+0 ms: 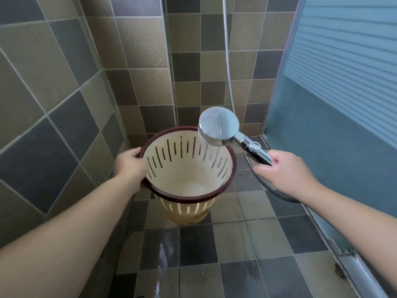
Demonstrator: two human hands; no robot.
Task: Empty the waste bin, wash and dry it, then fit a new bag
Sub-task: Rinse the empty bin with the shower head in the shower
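A cream waste bin [189, 168] with slotted walls and a dark red rim is held above the shower floor, its mouth tipped toward me. It holds no bag. My left hand [131, 163] grips the rim on its left side. My right hand [283, 171] grips the handle of a chrome shower head [219, 129], which hangs over the bin's far right rim. Water sprays from it down onto the bin's inner wall, and a little water pools at the bottom.
Brown and grey tiled walls close in on the left and behind. A frosted glass shower door [335, 104] with its metal track stands on the right. The shower hose [228, 61] runs up the back wall. The tiled floor [193, 254] is wet.
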